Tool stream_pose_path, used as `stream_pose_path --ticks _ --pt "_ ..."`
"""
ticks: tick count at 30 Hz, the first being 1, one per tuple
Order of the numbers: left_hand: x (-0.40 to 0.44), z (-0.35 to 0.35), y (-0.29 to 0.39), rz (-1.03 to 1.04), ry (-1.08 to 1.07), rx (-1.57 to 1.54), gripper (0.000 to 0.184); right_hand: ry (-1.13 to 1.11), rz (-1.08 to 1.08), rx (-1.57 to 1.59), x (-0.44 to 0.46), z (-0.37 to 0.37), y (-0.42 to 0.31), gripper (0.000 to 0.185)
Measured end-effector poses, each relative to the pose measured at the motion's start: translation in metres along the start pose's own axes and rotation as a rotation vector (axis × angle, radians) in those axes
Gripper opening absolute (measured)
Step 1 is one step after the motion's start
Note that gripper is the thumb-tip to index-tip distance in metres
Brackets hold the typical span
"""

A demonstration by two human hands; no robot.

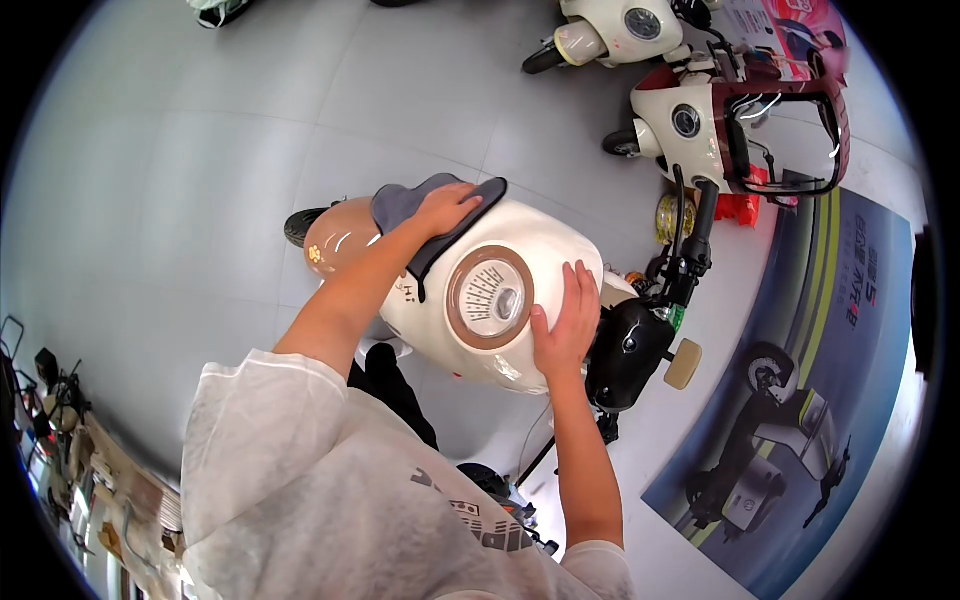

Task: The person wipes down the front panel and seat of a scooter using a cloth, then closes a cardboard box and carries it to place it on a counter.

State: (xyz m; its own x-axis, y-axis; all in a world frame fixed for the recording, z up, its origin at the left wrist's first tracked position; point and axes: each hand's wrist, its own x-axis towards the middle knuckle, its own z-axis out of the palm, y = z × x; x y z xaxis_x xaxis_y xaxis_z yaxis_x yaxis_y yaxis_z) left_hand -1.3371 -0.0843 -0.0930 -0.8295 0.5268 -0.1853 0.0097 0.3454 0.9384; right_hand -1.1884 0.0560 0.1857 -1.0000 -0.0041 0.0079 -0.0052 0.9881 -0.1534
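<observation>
A cream-and-brown scooter [545, 240] stands in front of me, its round headlight [492, 298] ringed in brown. My left hand [446, 210] presses a dark grey cloth [405, 200] with black edging against the far side of the cream front panel, fingers closed over it. Part of the cloth hangs over the brown front fender [342, 235]. On the panel to the right of the headlight, my right hand [567, 325] lies flat with its fingers spread and nothing in it.
Black handlebars [690, 260] and a beige mirror [683, 364] rise at the right of the scooter. Other cream scooters [690, 125] are parked at the upper right. A blue poster mat [800, 400] covers the floor at right. Cluttered shelving [110, 480] is at lower left.
</observation>
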Motion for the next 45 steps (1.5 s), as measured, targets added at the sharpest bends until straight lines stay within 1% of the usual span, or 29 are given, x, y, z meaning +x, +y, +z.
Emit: stream_pose_path --ticks 2,3,4,6,7,9,10,12,13,16,17,18,20,21,22,24,25,26,28,29,30,32,33,37,39,40,42,43,45 --pt "-0.011 0.008 -0.036 -0.066 0.136 -0.015 0.057 0.001 0.004 -0.009 0.000 0.001 0.001 0.073" --pt "-0.018 0.010 -0.054 -0.128 0.138 -0.081 0.058 0.009 0.001 -0.017 0.000 0.002 0.001 0.073" --pt "-0.029 0.008 -0.065 -0.143 0.163 -0.190 0.058 0.003 -0.004 -0.014 0.000 0.003 0.001 0.073" --pt "-0.054 0.011 -0.086 -0.325 0.167 -0.436 0.056 0.018 -0.002 -0.012 0.000 0.003 0.001 0.073" --pt "-0.066 0.015 -0.102 -0.331 0.170 -0.436 0.056 0.017 0.000 -0.006 0.000 0.003 -0.001 0.072" --pt "-0.084 0.016 -0.125 -0.301 0.179 0.130 0.051 0.012 -0.004 -0.005 -0.001 0.003 0.000 0.072" --pt "-0.089 0.012 -0.133 -0.305 0.182 0.131 0.051 0.010 -0.004 -0.008 0.000 0.004 0.001 0.071" --pt "-0.106 0.006 -0.142 -0.214 0.087 0.569 0.047 -0.004 -0.009 -0.011 -0.001 0.004 -0.001 0.070" --pt "-0.112 0.001 -0.143 -0.173 0.030 0.676 0.047 0.003 -0.007 -0.006 0.000 0.004 -0.001 0.071" --pt "-0.120 0.000 -0.133 -0.156 0.054 0.750 0.051 0.003 -0.004 -0.012 0.000 0.007 0.001 0.072" --pt "-0.122 -0.001 -0.127 -0.235 0.020 0.696 0.062 0.012 -0.017 0.000 0.000 0.008 0.002 0.071" --pt "-0.128 -0.007 -0.119 -0.238 0.011 0.689 0.062 0.019 -0.027 0.011 -0.001 0.007 0.002 0.071" --pt "-0.136 -0.017 -0.110 -0.234 -0.051 0.702 0.076 0.013 -0.027 0.012 -0.001 0.006 0.003 0.071" --pt "-0.142 -0.015 -0.120 -0.203 -0.037 0.687 0.091 0.015 -0.033 0.018 -0.001 0.006 0.003 0.071" --pt "-0.150 -0.022 -0.113 -0.205 -0.041 0.686 0.091 0.011 -0.031 0.019 -0.001 0.006 0.002 0.071" --pt "-0.166 -0.035 -0.100 -0.220 -0.160 0.748 0.099 0.012 -0.032 0.024 -0.001 0.006 0.002 0.071" --pt "-0.174 -0.034 -0.104 -0.198 -0.171 0.754 0.104 0.014 -0.029 0.024 -0.001 0.005 0.003 0.071" --pt "-0.176 -0.033 -0.105 -0.195 -0.171 0.758 0.104 0.013 -0.032 0.011 -0.001 0.006 0.004 0.072" --pt "-0.188 -0.031 -0.104 -0.113 -0.277 0.865 0.104 0.003 -0.028 0.004 -0.005 0.005 0.002 0.072" --pt "-0.191 -0.024 -0.108 -0.060 -0.279 0.882 0.102 0.005 -0.029 0.009 -0.004 0.005 0.002 0.072" --pt "-0.192 -0.017 -0.112 -0.062 -0.276 0.887 0.102 0.009 -0.032 0.012 -0.003 0.005 0.002 0.072" --pt "-0.192 -0.001 -0.115 0.094 -0.231 0.992 0.098 0.010 -0.033 0.019 -0.004 0.006 0.003 0.072" --pt "-0.190 0.003 -0.114 0.090 -0.178 0.990 0.093 0.008 -0.030 0.022 -0.004 0.006 0.004 0.072" --pt "-0.181 0.005 -0.111 0.055 -0.106 0.959 0.095 0.009 -0.037 0.030 -0.004 0.006 0.002 0.072" --pt "-0.175 -0.001 -0.105 0.019 -0.140 0.939 0.104 0.018 -0.049 0.025 -0.004 0.006 0.003 0.071" --pt "-0.171 -0.004 -0.102 0.015 -0.140 0.936 0.104 0.014 -0.052 0.024 -0.004 0.006 0.003 0.071" --pt "-0.160 -0.013 -0.100 -0.027 -0.207 0.891 0.119 0.025 -0.056 0.033 -0.003 0.007 0.002 0.071" --pt "-0.151 -0.021 -0.099 -0.029 -0.209 0.889 0.119 0.022 -0.056 0.034 -0.003 0.007 0.001 0.071" --pt "-0.134 -0.034 -0.103 -0.093 -0.322 0.760 0.133 0.003 -0.035 0.023 -0.003 0.005 -0.001 0.071"
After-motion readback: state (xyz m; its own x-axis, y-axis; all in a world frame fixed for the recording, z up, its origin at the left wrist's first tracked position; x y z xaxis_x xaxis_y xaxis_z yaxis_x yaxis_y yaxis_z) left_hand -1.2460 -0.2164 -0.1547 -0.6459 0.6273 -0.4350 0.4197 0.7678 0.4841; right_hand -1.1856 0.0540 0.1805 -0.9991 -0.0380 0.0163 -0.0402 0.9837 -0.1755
